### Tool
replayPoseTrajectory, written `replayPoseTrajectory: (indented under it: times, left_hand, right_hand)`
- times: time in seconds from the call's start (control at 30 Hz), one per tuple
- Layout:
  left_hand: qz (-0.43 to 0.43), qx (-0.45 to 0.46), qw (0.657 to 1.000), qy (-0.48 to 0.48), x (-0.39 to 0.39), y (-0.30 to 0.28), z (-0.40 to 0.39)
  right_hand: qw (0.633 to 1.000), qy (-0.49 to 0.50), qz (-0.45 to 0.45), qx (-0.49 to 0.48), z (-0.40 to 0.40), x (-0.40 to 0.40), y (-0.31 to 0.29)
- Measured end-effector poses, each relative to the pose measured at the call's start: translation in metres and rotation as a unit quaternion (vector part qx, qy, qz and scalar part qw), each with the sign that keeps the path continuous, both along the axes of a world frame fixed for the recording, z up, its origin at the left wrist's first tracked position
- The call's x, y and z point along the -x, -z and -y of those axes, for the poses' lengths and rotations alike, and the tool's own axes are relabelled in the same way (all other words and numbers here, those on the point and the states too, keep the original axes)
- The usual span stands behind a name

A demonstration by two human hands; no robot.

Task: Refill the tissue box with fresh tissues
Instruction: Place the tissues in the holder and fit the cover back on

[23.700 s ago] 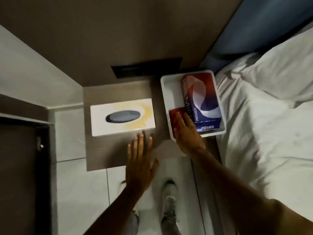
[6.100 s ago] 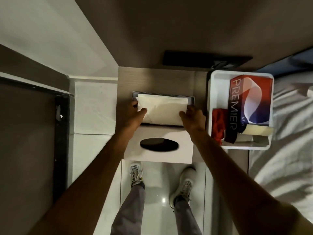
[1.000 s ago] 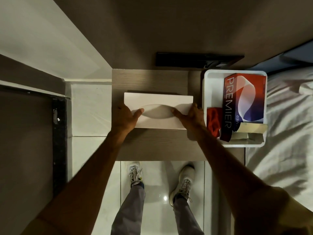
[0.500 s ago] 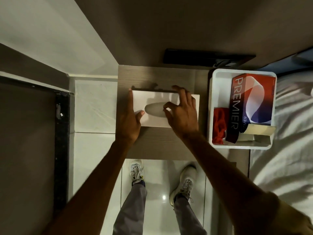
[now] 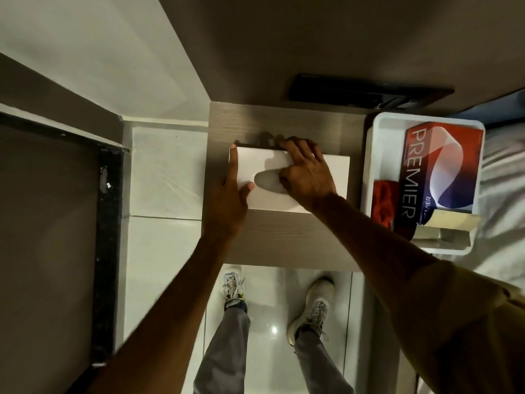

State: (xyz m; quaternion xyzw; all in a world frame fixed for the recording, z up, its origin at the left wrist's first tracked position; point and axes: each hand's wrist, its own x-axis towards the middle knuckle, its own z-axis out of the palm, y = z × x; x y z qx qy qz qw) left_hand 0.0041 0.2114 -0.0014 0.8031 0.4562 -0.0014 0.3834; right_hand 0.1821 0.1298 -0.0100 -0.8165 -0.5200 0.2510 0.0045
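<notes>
white tray [image 5: 372, 155] holds premier carton [image 5: 443, 172]; hands [image 5: 305, 173] on tissue box [image 5: 335, 174].

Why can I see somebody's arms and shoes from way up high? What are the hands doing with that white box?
The camera sits on a person's head and looks down, so you see their own two arms, grey trousers and pale shoes on the shiny floor. In front of them is a small brown wooden bedside table. On it lies a white rectangular tissue box with an oval opening on top. The left hand steadies the box's left side, and the right hand rests on top, fingers at the opening. Neither hand lifts anything. To the right, a white plastic tray holds a red and blue PREMIER tissue carton and something red. A white bed is further right.
</notes>
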Motion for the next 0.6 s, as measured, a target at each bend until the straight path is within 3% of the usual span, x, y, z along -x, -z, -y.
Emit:
replayPoseTrajectory:
  times: [0.17, 0.33, 0.5, 0.6]
  left_hand:
    - [-0.008, -0.004, 1.0, 0.003, 0.0, 0.0, 0.0]
    - [-0.003, -0.005, 1.0, -0.001, -0.001, 0.002, 0.0]
    - [-0.002, -0.027, 1.0, -0.001, 0.002, 0.008, 0.002]
    - [-0.006, -0.032, 0.999, -0.003, 0.002, 0.011, 0.002]
  right_hand:
    - [0.999, -0.041, -0.025, -0.003, -0.003, -0.006, 0.004]
    - [0.98, -0.191, 0.021, -0.053, 0.006, -0.018, -0.005]
    - [0.987, -0.158, -0.035, 0.0, -0.009, -0.021, 0.0]
    - [0.983, -0.181, -0.013, -0.024, -0.011, -0.019, -0.001]
